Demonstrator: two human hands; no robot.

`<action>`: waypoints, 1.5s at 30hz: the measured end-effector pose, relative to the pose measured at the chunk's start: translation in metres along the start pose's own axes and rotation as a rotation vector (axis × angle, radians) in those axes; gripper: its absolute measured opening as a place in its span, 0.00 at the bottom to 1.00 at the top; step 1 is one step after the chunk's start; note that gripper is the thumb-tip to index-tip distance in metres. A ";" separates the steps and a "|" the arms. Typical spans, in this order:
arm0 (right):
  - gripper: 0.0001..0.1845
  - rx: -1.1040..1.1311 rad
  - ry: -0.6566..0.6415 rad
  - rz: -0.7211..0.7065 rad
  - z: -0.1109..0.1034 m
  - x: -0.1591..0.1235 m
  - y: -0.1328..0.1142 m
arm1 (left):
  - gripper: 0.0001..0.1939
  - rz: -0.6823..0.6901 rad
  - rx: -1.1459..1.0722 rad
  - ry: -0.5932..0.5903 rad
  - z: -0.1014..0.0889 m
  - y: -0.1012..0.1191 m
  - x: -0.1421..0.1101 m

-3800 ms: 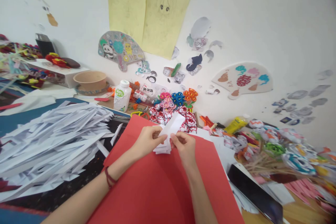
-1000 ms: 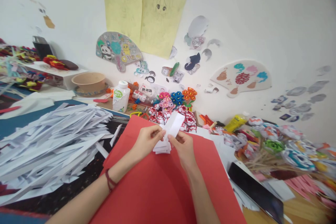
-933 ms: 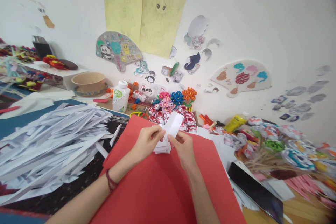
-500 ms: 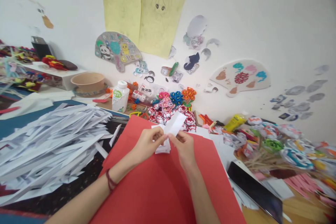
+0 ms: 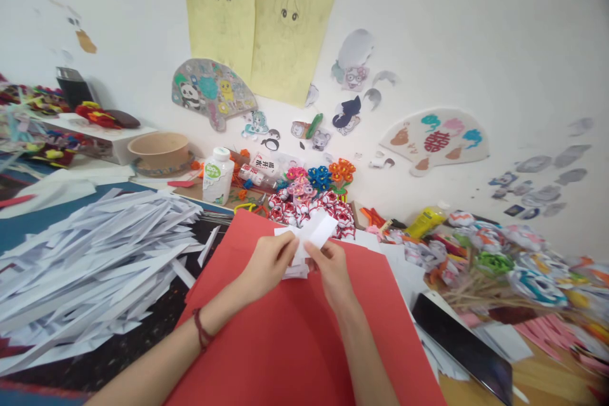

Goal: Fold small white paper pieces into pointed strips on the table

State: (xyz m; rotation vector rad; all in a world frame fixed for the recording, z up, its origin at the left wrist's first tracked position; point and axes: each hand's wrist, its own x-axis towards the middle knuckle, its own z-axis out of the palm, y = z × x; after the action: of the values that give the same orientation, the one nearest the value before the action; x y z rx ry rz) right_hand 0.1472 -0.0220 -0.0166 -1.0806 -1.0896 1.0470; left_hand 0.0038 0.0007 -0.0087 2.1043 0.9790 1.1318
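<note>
My left hand [image 5: 269,261] and my right hand [image 5: 330,268] meet over a large red paper sheet [image 5: 295,342]. Both pinch a white paper strip [image 5: 318,231] that sticks up and to the right between the fingertips. Under the hands a small bundle of folded white paper [image 5: 295,271] shows; the fingers hide most of it. A dark red cord is on my left wrist.
A big heap of white paper strips [image 5: 90,254] lies at the left. Behind the red sheet are a white bottle [image 5: 212,175], paper flowers [image 5: 323,181] and red-white folded balls. A black tablet [image 5: 459,346] and colourful paper pieces on sticks [image 5: 504,269] lie at the right.
The hands have stayed in place over the red sheet. The white strip has dropped a little lower and turned more sideways between the fingertips.
</note>
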 end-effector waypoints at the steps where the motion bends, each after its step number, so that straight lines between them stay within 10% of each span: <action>1: 0.11 0.012 0.024 0.007 -0.001 0.001 0.002 | 0.17 0.010 0.007 -0.018 0.001 0.000 -0.001; 6: 0.15 -0.012 0.094 -0.038 -0.007 0.004 0.006 | 0.19 0.003 0.061 -0.130 0.002 -0.006 0.000; 11: 0.15 -0.110 -0.236 0.067 -0.006 0.000 0.005 | 0.10 -0.055 0.060 0.066 -0.007 -0.011 0.005; 17: 0.16 -0.115 -0.146 0.020 -0.002 -0.001 0.008 | 0.07 -0.027 0.082 0.097 -0.008 -0.010 0.005; 26: 0.18 -0.175 -0.144 -0.016 0.000 0.001 0.016 | 0.12 0.305 0.546 0.134 -0.003 -0.013 -0.008; 37: 0.17 -0.112 -0.177 0.020 -0.001 -0.005 0.003 | 0.12 -0.193 -0.555 -0.010 -0.014 -0.014 0.008; 45: 0.16 -0.128 -0.209 0.006 0.000 -0.006 0.000 | 0.13 -0.284 -0.578 -0.001 -0.010 -0.010 0.006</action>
State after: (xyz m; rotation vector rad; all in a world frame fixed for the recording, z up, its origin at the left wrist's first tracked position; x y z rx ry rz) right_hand 0.1461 -0.0276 -0.0173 -1.0939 -1.3368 1.1259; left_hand -0.0057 0.0128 -0.0087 1.4571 0.7955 1.1019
